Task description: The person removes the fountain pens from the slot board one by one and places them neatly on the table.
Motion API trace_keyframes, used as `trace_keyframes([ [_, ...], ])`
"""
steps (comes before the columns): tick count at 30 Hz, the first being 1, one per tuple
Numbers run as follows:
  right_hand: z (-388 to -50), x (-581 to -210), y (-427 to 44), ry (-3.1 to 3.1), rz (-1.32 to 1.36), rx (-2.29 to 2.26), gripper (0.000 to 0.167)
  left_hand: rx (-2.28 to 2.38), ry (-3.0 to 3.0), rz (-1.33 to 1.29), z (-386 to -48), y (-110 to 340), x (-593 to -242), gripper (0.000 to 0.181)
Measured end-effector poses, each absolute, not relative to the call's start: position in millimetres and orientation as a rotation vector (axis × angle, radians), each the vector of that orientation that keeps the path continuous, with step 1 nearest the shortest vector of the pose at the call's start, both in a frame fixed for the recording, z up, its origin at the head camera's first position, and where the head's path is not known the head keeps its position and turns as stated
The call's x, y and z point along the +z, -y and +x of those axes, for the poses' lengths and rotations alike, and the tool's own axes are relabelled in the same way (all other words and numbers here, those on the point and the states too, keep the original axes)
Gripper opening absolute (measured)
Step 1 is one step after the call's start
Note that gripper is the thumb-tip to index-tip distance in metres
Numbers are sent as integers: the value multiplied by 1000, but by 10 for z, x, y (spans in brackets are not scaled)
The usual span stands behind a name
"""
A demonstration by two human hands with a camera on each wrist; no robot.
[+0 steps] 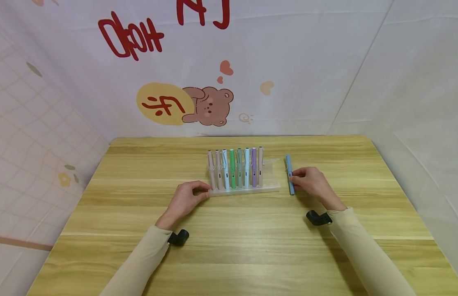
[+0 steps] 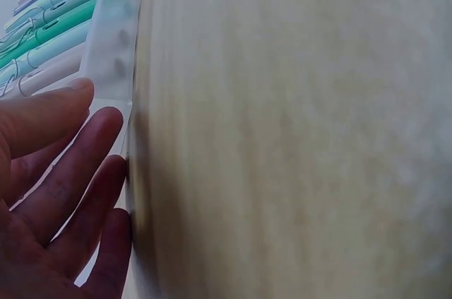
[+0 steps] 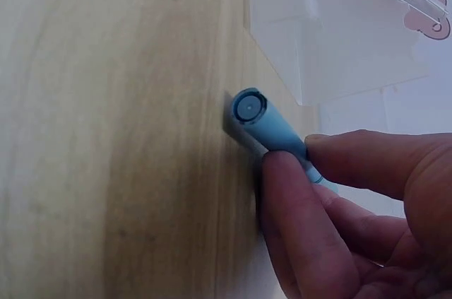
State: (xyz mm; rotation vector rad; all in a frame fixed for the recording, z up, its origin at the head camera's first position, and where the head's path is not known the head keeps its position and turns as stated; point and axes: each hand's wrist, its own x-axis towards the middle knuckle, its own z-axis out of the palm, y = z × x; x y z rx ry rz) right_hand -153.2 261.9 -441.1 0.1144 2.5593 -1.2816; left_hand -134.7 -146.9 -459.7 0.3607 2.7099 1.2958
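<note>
A clear pen stand (image 1: 271,189) on the table holds several capped pens side by side, among them a green pen (image 1: 233,168) and a purple pen (image 1: 254,166). At the stand's left end is my left hand (image 1: 184,200), its fingertips touching or very near the corner; the left wrist view shows loosely extended fingers (image 2: 78,172). Right of the stand, my right hand (image 1: 313,183) pinches a blue pen (image 1: 289,164) between thumb and fingers. The pen's round end (image 3: 249,107) faces the right wrist camera. Whether this pen touches the table I cannot tell.
The wood-grain table (image 1: 251,255) meets a white printed cloth (image 1: 295,49) at the back. A bare stretch of the clear stand lies between its rightmost pen and the blue pen. Black wrist cameras (image 1: 178,237) sit at both sleeves.
</note>
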Motion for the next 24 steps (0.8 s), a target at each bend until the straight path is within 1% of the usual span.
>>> trace_keyframes([
  [4,-1548,-4411,-2610,-2566,96,-1268,31,1294,-2710,345,-1336,1475,-4602,16],
  [17,-1557,-4387,-2598,-2598,136,-1184,33,1301,-2707,358,-1344,1467,-4590,15],
  [24,-1542,-4394,-2608,-2567,153,-1220,33,1295,-2710,366,-1346,1467,-4587,15],
])
